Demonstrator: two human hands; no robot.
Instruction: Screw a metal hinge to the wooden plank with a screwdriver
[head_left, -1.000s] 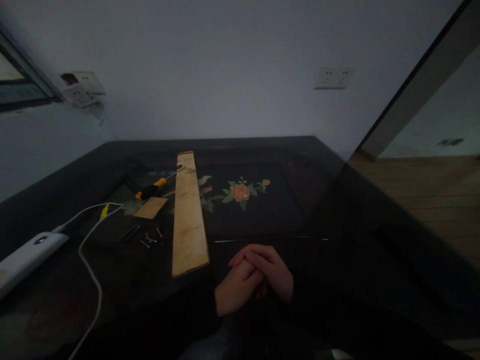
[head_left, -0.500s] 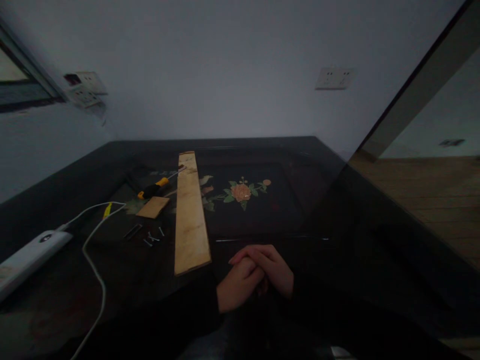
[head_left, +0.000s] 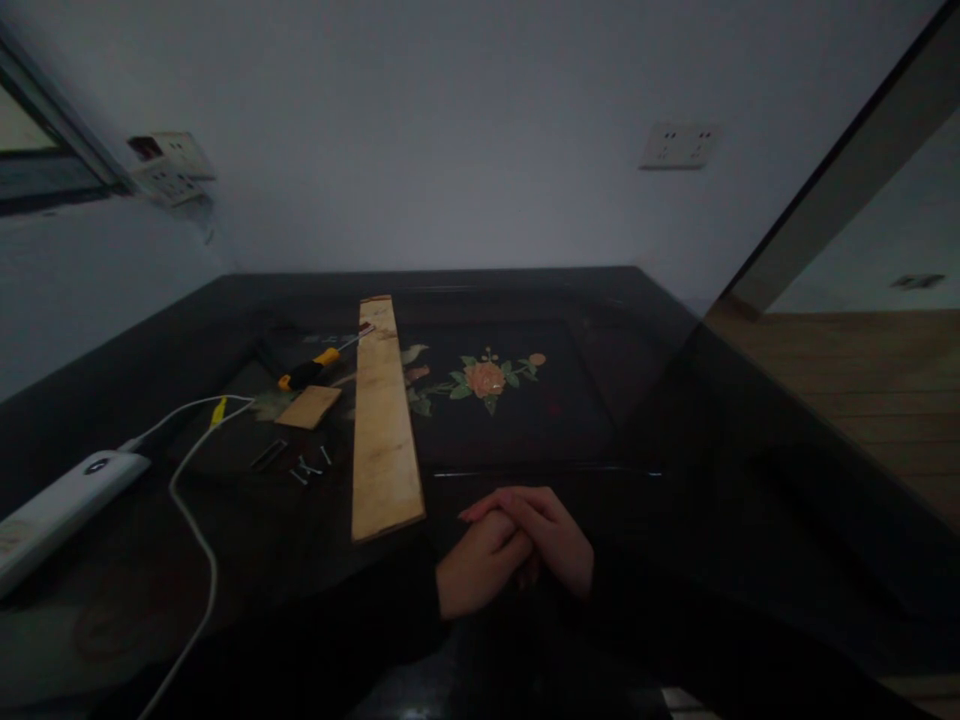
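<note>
My left hand (head_left: 476, 565) and my right hand (head_left: 559, 535) are clasped together at the table's near edge. The fingers of the right lie across the back of the left, and no object shows between them. Just left of them, a long wooden board (head_left: 386, 450) points away from me. Across its far part rests the shaft of a screwdriver (head_left: 311, 368) with a yellow and black handle. A small square wooden piece (head_left: 309, 407) lies beside the board. Several screws (head_left: 307, 467) are scattered nearer to me, next to a small dark rectangular piece (head_left: 268, 454).
The dark table (head_left: 525, 445) bears a painted flower pattern and meets the wall at the back. On the left lie a white power strip (head_left: 71, 510) and a white cable (head_left: 199, 535) with a yellow tag. Wall sockets (head_left: 680, 146) are above the table.
The whole view has shifted slightly, so the table and its things sit a little higher and further right. My hands stay clasped in the same way.
</note>
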